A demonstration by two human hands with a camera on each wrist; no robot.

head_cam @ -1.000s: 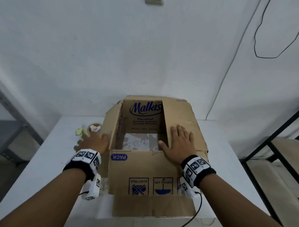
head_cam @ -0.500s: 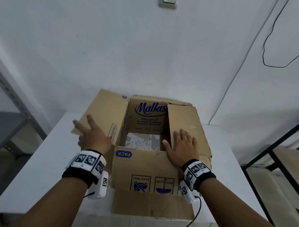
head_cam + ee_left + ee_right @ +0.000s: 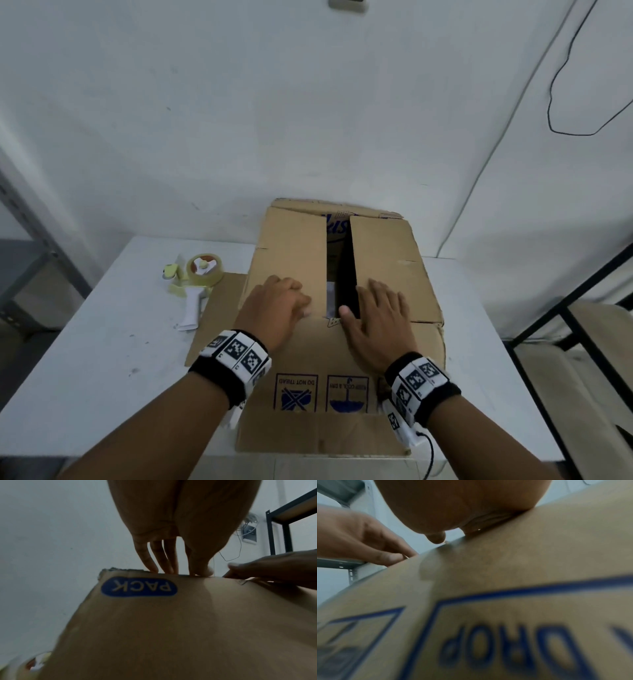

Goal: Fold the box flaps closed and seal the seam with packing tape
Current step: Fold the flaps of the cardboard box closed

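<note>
A brown cardboard box (image 3: 342, 359) stands on the white table (image 3: 102, 359). Its left flap (image 3: 291, 250) and right flap (image 3: 387, 260) lie folded down, with a dark gap (image 3: 342, 267) between them. My left hand (image 3: 277, 311) presses on the near end of the left flap, its fingers (image 3: 159, 558) straight on the box edge. My right hand (image 3: 376, 318) lies flat on the right flap, thumb beside the gap. A tape dispenser (image 3: 197, 281) with a roll of tan tape lies on the table left of the box.
A flat cardboard flap (image 3: 215, 315) lies on the table beside the box's left wall. A white wall stands close behind the table. A black metal rack (image 3: 582, 318) is at the right and a grey shelf frame (image 3: 30, 260) at the left.
My left hand has swung the left flap from upright down onto the box top. The right hand has stayed on the right flap. The tape dispenser has come back into view.
</note>
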